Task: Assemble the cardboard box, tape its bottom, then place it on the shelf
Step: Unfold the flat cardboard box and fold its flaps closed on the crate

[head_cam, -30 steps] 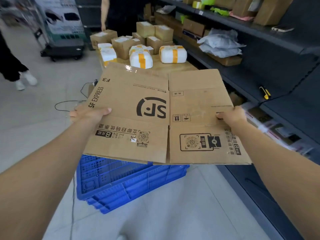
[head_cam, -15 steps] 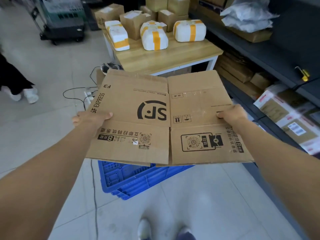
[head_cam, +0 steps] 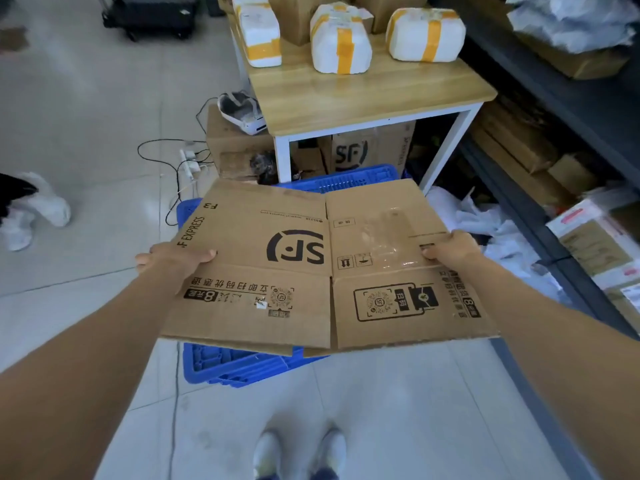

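Note:
A flattened brown cardboard box (head_cam: 304, 237) with black SF Express print hangs level in front of me, above the floor. My left hand (head_cam: 173, 259) grips its left edge, thumb on top. My right hand (head_cam: 450, 249) grips its right edge the same way. The box is still folded flat, its flaps in line with its panels. A dark metal shelf (head_cam: 540, 109) runs along the right side.
A blue plastic crate (head_cam: 242, 365) sits on the floor under the box. A wooden table (head_cam: 363, 95) ahead carries white parcels with yellow tape (head_cam: 341, 43). Cables and a power strip (head_cam: 187, 161) lie left of it. Another person's white shoes (head_cam: 38, 209) are at far left.
The view has tilted downward: the table and crate now show more, and my shoes appear at the bottom. The flat box stays held the same way in both hands.

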The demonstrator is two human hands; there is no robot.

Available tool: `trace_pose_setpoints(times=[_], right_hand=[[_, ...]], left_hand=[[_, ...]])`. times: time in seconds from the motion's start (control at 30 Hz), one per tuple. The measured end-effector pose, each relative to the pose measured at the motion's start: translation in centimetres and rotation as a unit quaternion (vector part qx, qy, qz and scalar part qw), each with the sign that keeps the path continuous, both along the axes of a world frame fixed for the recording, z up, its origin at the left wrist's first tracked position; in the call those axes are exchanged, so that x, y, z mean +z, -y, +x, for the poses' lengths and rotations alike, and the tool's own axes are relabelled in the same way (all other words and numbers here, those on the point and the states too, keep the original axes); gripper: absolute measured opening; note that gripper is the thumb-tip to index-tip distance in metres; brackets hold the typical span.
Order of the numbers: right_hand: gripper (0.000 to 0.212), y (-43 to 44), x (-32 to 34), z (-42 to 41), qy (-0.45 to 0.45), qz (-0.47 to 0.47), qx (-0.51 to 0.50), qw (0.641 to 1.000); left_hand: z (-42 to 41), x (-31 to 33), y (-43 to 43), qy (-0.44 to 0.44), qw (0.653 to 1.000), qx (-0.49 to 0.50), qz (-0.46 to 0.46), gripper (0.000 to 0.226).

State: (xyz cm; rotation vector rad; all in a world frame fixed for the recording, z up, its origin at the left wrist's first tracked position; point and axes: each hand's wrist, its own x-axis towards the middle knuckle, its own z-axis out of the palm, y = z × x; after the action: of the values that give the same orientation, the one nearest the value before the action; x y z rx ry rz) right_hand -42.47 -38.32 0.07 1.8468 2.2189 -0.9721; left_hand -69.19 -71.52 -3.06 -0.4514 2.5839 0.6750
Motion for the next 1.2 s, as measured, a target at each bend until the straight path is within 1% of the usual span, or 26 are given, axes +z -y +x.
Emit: trace_pose_setpoints(times=[0.23, 0.27, 0.33, 0.4, 0.43, 0.53, 0.57, 0.6, 0.7, 0.77, 0.83, 1.0, 1.13, 1.2], right_hand=[[0.028, -0.9, -2.2, -1.4, 0.017, -0.057, 0.07, 0.996], [0.029, -0.9, -2.5, -1.5, 0.017, -0.065, 0.076, 0.995], [0.041, -1.1, -3.2, -1.6, 0.02, -0.077, 0.088, 0.993], [0.05, -1.1, -3.5, -1.8, 0.019, -0.075, 0.09, 0.993], [0.049, -1.1, -3.5, -1.9, 0.015, -0.069, 0.085, 0.994], [0.032, -1.5, -3.6, -2.4, -0.009, -0.061, 0.066, 0.996], [0.031, -1.6, -3.5, -2.8, -0.022, -0.059, 0.063, 0.996], [0.034, -1.7, -3.5, -3.1, -0.035, -0.055, 0.062, 0.996], [0.061, -1.7, -3.7, -4.4, -0.045, -0.036, 0.072, 0.996], [0.071, -1.5, -4.2, -5.3, -0.058, -0.036, 0.068, 0.995], [0.071, -1.3, -5.6, -6.2, -0.07, -0.034, 0.058, 0.995], [0.068, -0.9, -10.1, -8.0, -0.06, -0.024, 0.049, 0.997], [0.058, -0.5, -14.9, -8.2, -0.017, -0.028, 0.047, 0.998], [0.058, 0.0, -16.8, -7.8, 0.017, -0.036, 0.058, 0.998]], left_hand=[[0.6, -1.3, 1.4, 0.039, 0.997, -0.031, -0.057, 0.08], [0.5, -1.6, 1.8, 0.047, 0.997, -0.03, -0.057, 0.075], [0.6, -1.9, 2.4, 0.054, 0.997, -0.026, -0.056, 0.067], [0.6, -2.3, 2.9, 0.04, 0.998, -0.012, -0.055, 0.068], [0.6, -2.3, 2.8, 0.028, 0.998, -0.005, -0.051, 0.066], [0.1, -2.3, 2.5, 0.008, 0.999, 0.002, -0.037, 0.064], [0.0, -2.4, 2.3, 0.005, 0.999, 0.003, -0.034, 0.065], [-0.3, -2.6, 2.2, -0.002, 0.999, 0.006, -0.031, 0.066], [-1.2, -3.1, 1.5, -0.028, 0.999, 0.0, -0.031, 0.068], [-1.9, -3.5, 1.0, -0.04, 0.999, -0.006, -0.027, 0.069], [-2.8, -4.6, 0.7, -0.048, 0.999, -0.012, -0.024, 0.069], [-4.7, -9.0, 0.3, -0.047, 0.998, -0.045, -0.022, 0.071], [-5.1, -13.6, 0.8, 0.002, 0.999, -0.041, -0.022, 0.075], [-4.6, -15.3, 1.3, 0.03, 0.998, -0.048, -0.035, 0.074]])
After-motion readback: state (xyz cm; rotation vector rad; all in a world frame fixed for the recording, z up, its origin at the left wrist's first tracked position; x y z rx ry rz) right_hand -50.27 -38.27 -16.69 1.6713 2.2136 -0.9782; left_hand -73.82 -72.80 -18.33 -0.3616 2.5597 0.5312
